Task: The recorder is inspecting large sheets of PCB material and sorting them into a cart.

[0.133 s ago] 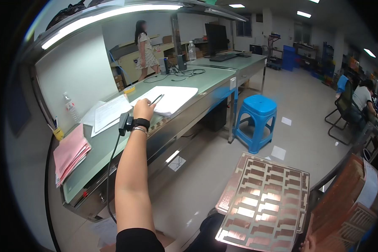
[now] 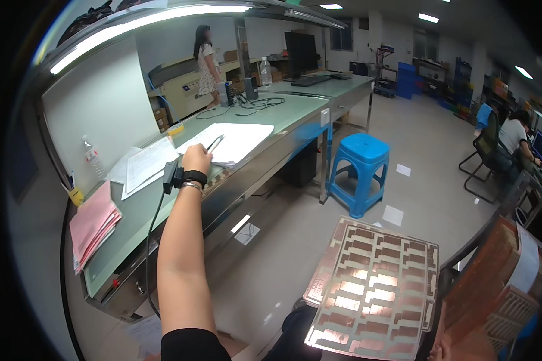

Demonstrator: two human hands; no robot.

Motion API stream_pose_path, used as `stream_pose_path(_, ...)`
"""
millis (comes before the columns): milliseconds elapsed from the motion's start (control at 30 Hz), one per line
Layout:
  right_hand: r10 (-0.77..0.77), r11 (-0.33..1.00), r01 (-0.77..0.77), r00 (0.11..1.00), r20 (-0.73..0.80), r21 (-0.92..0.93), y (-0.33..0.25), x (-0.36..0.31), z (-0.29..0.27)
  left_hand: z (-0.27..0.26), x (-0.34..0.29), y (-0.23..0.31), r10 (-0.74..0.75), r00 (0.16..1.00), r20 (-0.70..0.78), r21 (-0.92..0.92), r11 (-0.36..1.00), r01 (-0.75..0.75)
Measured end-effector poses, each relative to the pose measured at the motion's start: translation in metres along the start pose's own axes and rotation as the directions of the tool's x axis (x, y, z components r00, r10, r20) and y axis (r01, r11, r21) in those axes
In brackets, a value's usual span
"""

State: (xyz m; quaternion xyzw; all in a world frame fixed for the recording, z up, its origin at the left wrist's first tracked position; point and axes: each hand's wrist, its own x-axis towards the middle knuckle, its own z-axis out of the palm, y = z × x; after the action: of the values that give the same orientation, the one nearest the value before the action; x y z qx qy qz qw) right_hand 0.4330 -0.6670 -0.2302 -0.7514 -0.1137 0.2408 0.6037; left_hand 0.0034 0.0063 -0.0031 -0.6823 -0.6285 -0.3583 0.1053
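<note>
My left hand (image 2: 197, 158), at the end of an outstretched arm, is closed around a slim pen (image 2: 215, 143). It rests at the near left edge of a stack of white paper (image 2: 247, 139) on the green-topped bench. A black band with a small cabled box circles that wrist. Low at the right edge of the picture, my right hand (image 2: 442, 350) shows only partly, its fingers curled. It lies beside a stack of copper-patterned panels (image 2: 373, 289) over my lap; what those fingers grip is hidden.
Pink folders (image 2: 96, 221), printed sheets (image 2: 147, 166) and a plastic bottle (image 2: 92, 155) are on the bench (image 2: 135, 231). A blue stool (image 2: 359, 171) stands on the floor beyond the panels. Brown boards (image 2: 485, 289) stand at the right. One person (image 2: 208, 63) stands behind the bench; another sits far right.
The whole scene has shifted slightly leftward in view. My left hand still holds the pen at the paper, the pen's angle a little different. My right hand looks the same.
</note>
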Motion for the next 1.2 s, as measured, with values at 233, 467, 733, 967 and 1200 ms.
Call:
stream_pose_path(233,0.035,0.999,-0.035,0.999,-0.002,0.024,0.021,0.002,-0.017,0.020,0.016,-0.024,0.183,0.983,-0.030,0.184,0.967,-0.175)
stream_pose_path(467,0.061,0.997,-0.059,0.997,-0.040,0.055,0.026,-0.007,-0.018,0.007,0.002,-0.006,0.134,0.986,0.100,0.170,0.974,-0.149)
stream_pose_path(733,0.025,0.999,-0.029,0.992,-0.123,-0.031,0.055,-0.005,-0.020,-0.022,-0.027,-0.041,0.088,0.994,0.059,-0.423,0.904,-0.055)
stream_pose_path(967,-0.223,0.970,0.193,0.949,-0.223,-0.150,0.005,-0.011,-0.010,-0.092,-0.189,0.085,0.146,0.881,0.450,-0.885,0.201,0.419)
stream_pose_path(1200,-0.486,0.861,0.497,0.866,0.116,-0.107,-0.065,-0.016,0.101,-0.035,-0.396,0.169,0.466,0.174,0.868,-0.210,0.026,0.977)
